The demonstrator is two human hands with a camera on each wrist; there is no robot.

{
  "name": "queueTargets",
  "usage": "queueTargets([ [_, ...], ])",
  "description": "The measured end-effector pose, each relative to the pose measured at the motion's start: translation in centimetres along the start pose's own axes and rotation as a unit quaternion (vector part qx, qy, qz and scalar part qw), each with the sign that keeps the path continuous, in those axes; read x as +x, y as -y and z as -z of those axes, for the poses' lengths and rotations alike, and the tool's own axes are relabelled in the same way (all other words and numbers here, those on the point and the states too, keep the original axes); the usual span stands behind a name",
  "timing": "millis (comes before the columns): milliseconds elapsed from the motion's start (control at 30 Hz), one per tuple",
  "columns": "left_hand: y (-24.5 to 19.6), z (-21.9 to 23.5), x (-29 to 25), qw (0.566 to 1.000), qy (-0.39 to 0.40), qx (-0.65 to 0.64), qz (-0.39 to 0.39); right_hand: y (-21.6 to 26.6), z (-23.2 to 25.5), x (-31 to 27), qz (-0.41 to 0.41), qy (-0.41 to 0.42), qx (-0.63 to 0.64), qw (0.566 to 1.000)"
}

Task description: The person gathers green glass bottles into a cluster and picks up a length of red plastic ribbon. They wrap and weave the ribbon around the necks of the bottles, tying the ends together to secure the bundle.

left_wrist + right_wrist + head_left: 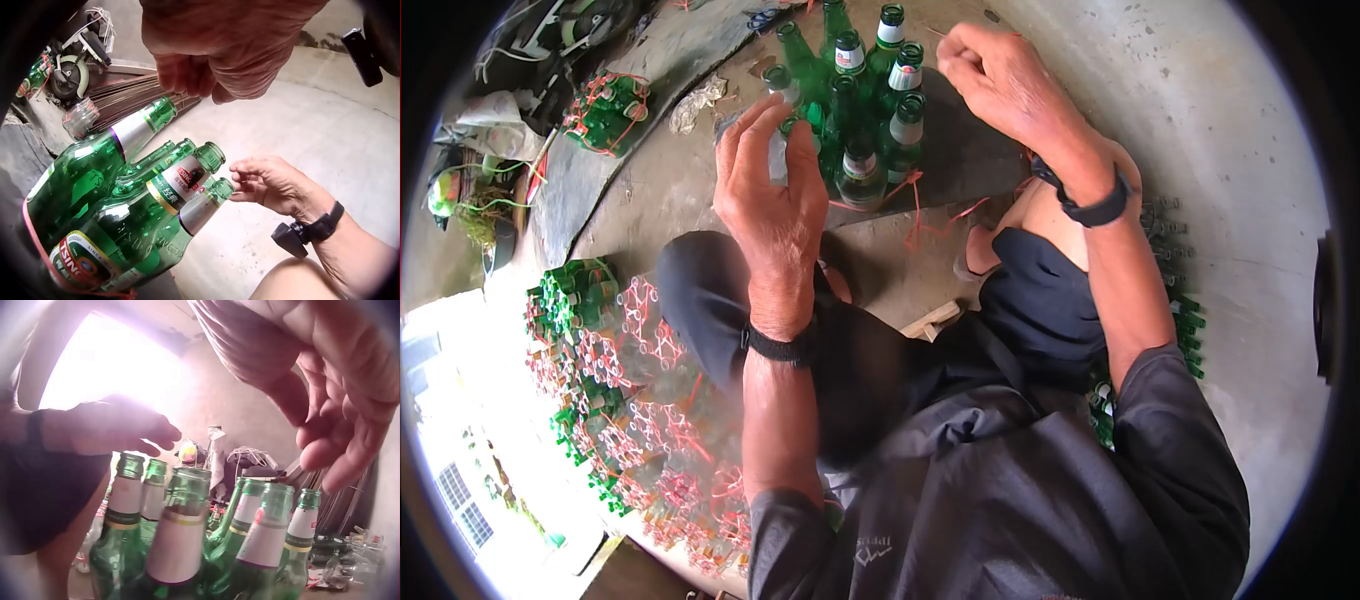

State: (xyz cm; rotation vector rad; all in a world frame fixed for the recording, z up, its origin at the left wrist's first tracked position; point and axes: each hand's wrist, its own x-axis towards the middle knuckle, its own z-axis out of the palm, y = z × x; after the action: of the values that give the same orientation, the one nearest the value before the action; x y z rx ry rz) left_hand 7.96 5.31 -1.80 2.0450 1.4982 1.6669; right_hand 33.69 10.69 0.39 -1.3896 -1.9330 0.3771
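Note:
Green glass beer bottles stand upright in a tight cluster on a dark mat. Red string runs round the bottles low down, its loose ends lying at the front. My left hand hovers at the cluster's left side, fingers loosely bent and holding nothing. Seen from the left wrist, its fingertips are just over a bottle neck. My right hand is raised to the right of the bottles. In the right wrist view its relaxed fingers hang above the bottle tops with nothing between them.
Another string-tied bundle of green bottles sits at the far left. Many tied bottles are stacked beside the left knee, and more line the wall at right. A wood block lies between the feet.

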Motion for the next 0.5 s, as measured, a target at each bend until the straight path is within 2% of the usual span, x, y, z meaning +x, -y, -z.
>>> queueTargets([
  [67,-0.2,0.4,-0.3,1.0,-0.004,-0.005,0.005,1.2,1.7,-1.4,0.003,0.117,-0.028,0.993],
  [233,-0.9,0.3,-1.1,0.998,-0.027,-0.037,0.036,2.3,2.0,-4.5,-0.056,0.202,0.001,0.978],
  [300,-1.3,0.2,-1.3,0.993,-0.018,-0.081,0.08,2.1,0.6,-5.5,-0.064,0.265,-0.014,0.962],
  [367,-2.3,0.3,-1.6,0.99,-0.012,-0.094,0.105,-0.2,-2.7,-7.7,-0.073,0.29,-0.065,0.952],
  [400,-2.8,0.4,-1.8,0.986,-0.007,-0.108,0.129,-0.1,-3.6,-8.3,-0.121,0.326,-0.052,0.936],
  [500,-3.4,0.5,-2.9,0.979,0.005,-0.134,0.155,-2.3,-7.9,-10.8,-0.163,0.358,-0.054,0.918],
])
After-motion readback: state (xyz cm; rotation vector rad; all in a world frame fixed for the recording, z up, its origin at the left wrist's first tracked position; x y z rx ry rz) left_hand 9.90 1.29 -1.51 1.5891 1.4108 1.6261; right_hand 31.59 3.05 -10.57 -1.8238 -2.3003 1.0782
